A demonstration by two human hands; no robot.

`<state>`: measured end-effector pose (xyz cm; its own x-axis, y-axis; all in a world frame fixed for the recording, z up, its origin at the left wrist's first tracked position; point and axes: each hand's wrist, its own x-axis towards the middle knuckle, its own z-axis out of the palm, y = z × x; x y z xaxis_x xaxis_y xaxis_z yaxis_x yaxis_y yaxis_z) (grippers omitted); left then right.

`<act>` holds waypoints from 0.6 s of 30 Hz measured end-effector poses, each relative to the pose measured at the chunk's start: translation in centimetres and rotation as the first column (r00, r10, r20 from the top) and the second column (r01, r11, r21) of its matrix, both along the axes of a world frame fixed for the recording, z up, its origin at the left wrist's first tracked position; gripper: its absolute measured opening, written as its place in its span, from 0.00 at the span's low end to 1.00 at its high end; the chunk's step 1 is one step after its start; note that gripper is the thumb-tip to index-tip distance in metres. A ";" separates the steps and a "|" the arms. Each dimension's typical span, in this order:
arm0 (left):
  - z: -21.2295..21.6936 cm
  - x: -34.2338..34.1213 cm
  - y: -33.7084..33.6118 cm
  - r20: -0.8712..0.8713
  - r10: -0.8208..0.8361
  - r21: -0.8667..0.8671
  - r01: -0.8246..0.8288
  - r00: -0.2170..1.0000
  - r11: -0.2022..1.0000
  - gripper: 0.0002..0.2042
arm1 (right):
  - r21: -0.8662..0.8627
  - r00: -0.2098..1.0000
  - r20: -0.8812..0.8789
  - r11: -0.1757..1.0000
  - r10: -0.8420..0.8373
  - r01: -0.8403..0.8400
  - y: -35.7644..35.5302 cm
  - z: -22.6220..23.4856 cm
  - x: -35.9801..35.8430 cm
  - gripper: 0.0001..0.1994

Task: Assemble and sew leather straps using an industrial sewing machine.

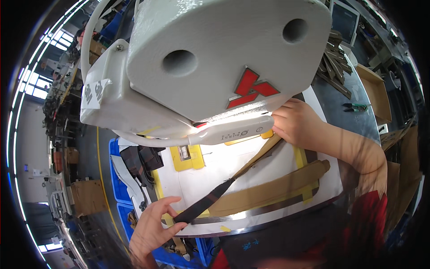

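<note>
- White machine head (215,58), top cut off, underside partly behind lamp (233,131)
- White worktop (215,166), edge bowed by lens
- Brown carton (88,197) at left
- Black-and-tan strip (206,200) slanting over worktop, tan end hidden
- Right hand (296,123) by lamp tip, fingers curled, can't tell grip
- Left hand (156,224), thumb and fingers pinching strip's black end

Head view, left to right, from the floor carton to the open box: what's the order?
Brown floor carton → left hand → black section of the strap → right hand → green-handled tool → open cardboard box.
</note>
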<state>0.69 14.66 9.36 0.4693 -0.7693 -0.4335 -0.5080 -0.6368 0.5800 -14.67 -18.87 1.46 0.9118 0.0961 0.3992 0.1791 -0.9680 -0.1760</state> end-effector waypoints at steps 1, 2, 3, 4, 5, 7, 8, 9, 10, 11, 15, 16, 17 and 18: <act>0.0 0.1 1.0 0.164 -0.078 -0.026 0.083 0.983 0.996 0.16 | 0.005 1.000 0.003 1.000 -0.002 0.002 0.1 0.0 0.0 0.08; -0.1 0.5 1.8 0.164 -0.076 -0.025 0.082 0.983 0.996 0.16 | 0.010 1.000 0.006 1.000 -0.005 0.005 0.1 0.0 0.0 0.09; -0.3 0.9 2.6 0.280 -0.174 0.010 0.178 0.944 0.984 0.15 | 0.011 1.000 0.005 1.000 -0.005 0.005 0.1 0.0 0.0 0.09; -0.4 1.2 3.2 0.388 -0.268 0.056 0.268 0.882 0.962 0.14 | 0.016 1.000 -0.005 1.000 -0.009 0.010 0.2 0.1 0.0 0.10; -0.5 1.2 3.7 0.386 -0.270 0.057 0.269 0.882 0.962 0.14 | 0.021 1.000 -0.016 1.000 -0.014 0.014 0.2 0.0 -0.1 0.11; -0.5 1.3 4.1 0.440 0.053 -0.066 -0.027 0.897 0.997 0.10 | 0.000 1.000 -0.022 1.000 -0.013 0.013 0.1 -0.2 -0.2 0.12; -0.4 1.4 3.9 0.469 0.160 -0.127 -0.112 0.869 0.985 0.08 | -0.021 1.000 -0.027 1.000 -0.009 0.008 0.0 -0.3 -0.2 0.12; -0.3 1.7 4.1 0.471 0.158 -0.126 -0.111 0.868 0.986 0.08 | -0.020 1.000 -0.025 1.000 -0.009 0.009 -0.1 -0.3 -0.2 0.12; -0.4 2.3 4.5 0.399 0.322 -0.279 -0.221 0.859 0.935 0.08 | -0.012 1.000 -0.027 1.000 -0.002 0.001 -0.2 -0.3 -0.2 0.12; -0.7 3.0 4.9 0.301 0.469 -0.414 -0.329 0.831 0.849 0.09 | -0.004 1.000 -0.029 1.000 0.006 -0.006 -0.3 -0.4 -0.2 0.13; -3.2 4.6 6.3 -0.325 0.617 -0.789 -0.565 0.717 0.241 0.09 | 0.017 1.000 -0.010 1.000 0.000 0.000 -0.1 -0.1 -0.1 0.13; -1.3 2.1 1.2 -0.711 -0.238 -0.703 -0.662 0.661 0.262 0.06 | 0.008 0.999 -0.033 1.000 -0.008 0.008 0.0 -0.6 0.1 0.13; -1.3 1.9 -0.7 -0.708 -0.247 -0.706 -0.658 0.661 0.261 0.06 | -0.006 0.999 -0.045 1.000 -0.021 0.020 0.0 -0.1 0.0 0.13; -1.4 1.9 -2.0 -0.677 -0.249 -0.703 -0.509 0.693 0.496 0.03 | -0.013 0.999 -0.042 1.000 -0.027 0.027 0.1 0.4 -0.2 0.13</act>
<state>2.61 12.71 7.92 0.4956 -0.8588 0.1295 0.2687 0.2934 0.9175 -14.91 -18.79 1.82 0.9302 0.0762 0.3591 0.1457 -0.9745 -0.1706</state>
